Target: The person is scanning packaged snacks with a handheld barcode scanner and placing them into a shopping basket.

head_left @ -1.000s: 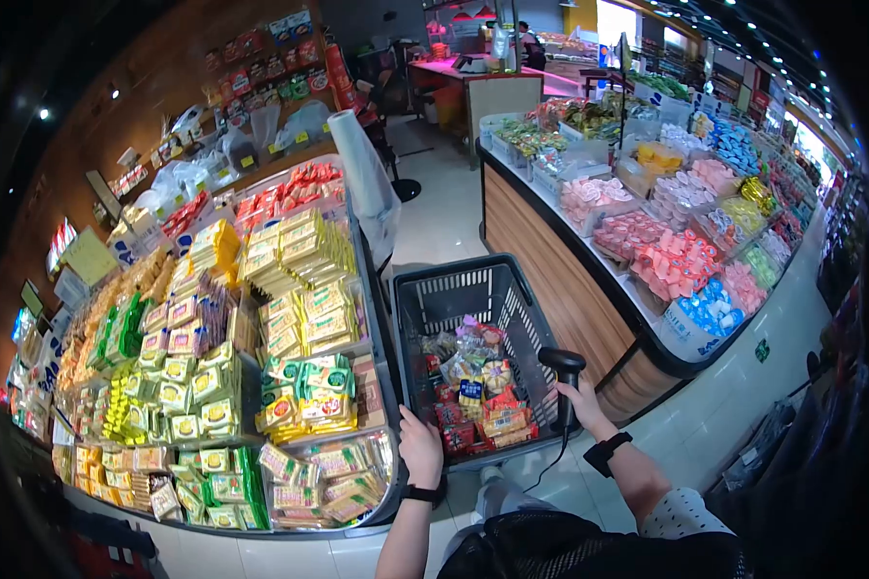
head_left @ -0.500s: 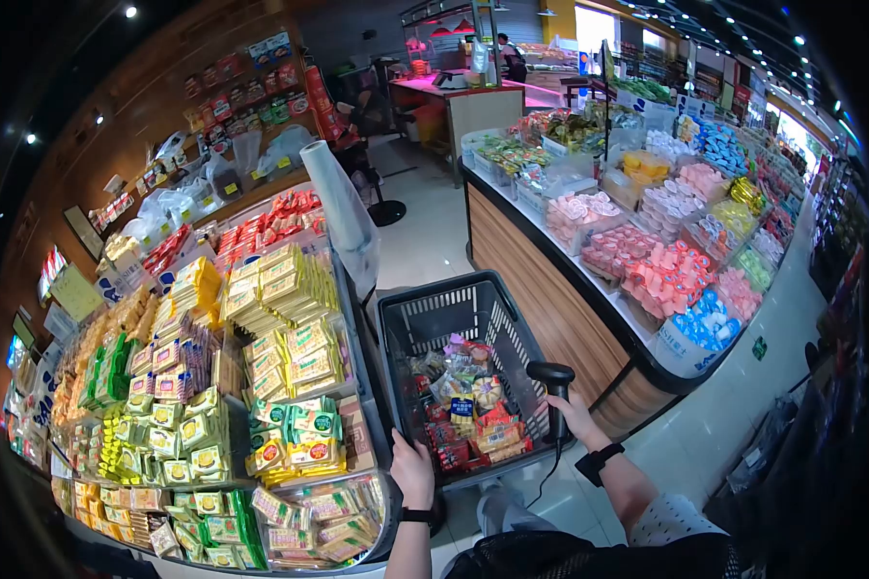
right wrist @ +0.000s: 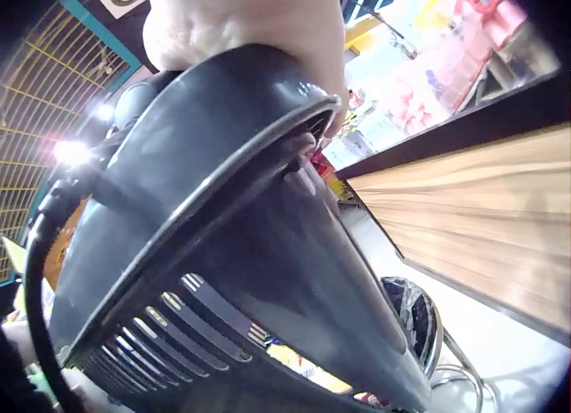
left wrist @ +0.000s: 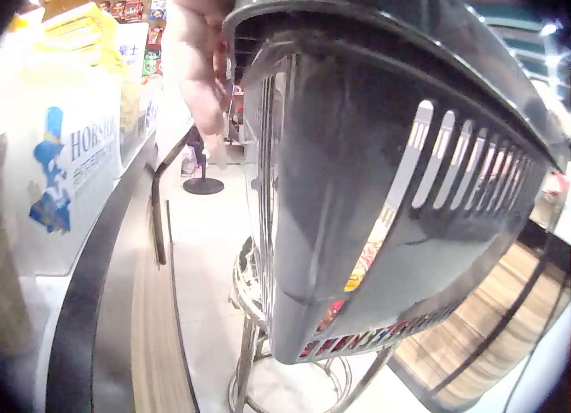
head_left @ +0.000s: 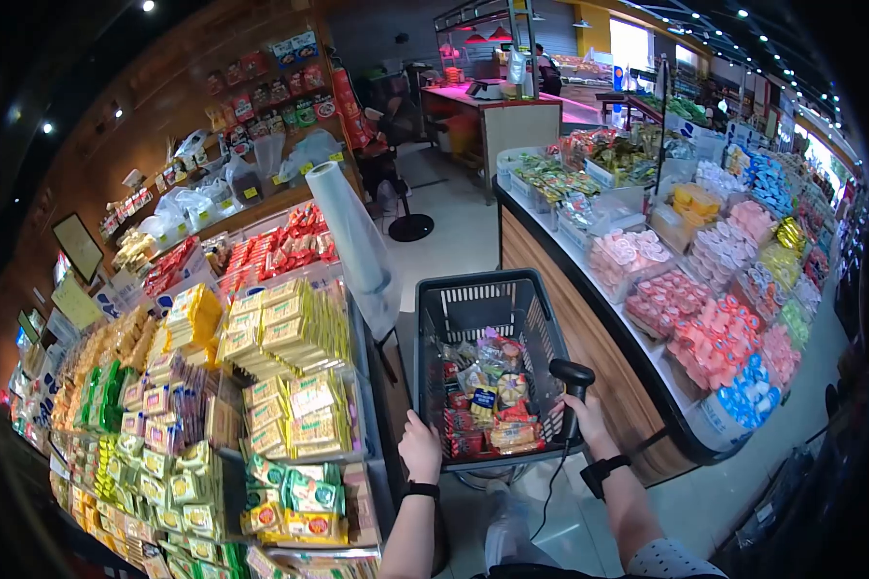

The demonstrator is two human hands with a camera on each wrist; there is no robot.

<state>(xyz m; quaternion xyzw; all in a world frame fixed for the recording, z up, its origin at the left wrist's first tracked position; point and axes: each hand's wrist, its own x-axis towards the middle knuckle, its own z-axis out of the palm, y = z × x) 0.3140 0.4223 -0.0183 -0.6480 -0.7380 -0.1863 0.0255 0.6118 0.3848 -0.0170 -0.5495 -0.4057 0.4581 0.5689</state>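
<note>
A black shopping basket [head_left: 478, 281] stands on a round metal stool [left wrist: 241, 368] between two store displays. Packaged snacks [head_left: 497, 396], several in red or clear wrappers, lie in its bottom. My left hand [head_left: 420, 449] is at its near left corner, and in the left wrist view the fingers [left wrist: 205, 110] hang fairly straight along its outer side. My right hand [head_left: 583, 413] grips the handle of a black handheld scanner [head_left: 572, 372] at the near right corner. The palm bears on the basket's rim in the right wrist view, with some fingers hidden. A cable [head_left: 547, 497] trails from the scanner.
Bins of wrapped biscuits [head_left: 299, 415] line the left side, close by the left hand. A wood-panelled counter [head_left: 579, 357] with candy bins borders the right. Ahead stand a roll of plastic bags [head_left: 343, 232] and a black round stand base [head_left: 411, 227]. A person [head_left: 547, 72] is far back.
The basket and both hands have advanced along the aisle, and the near ends of both displays sit lower in view. The gap to the left bins has widened. The right hand keeps holding the scanner.
</note>
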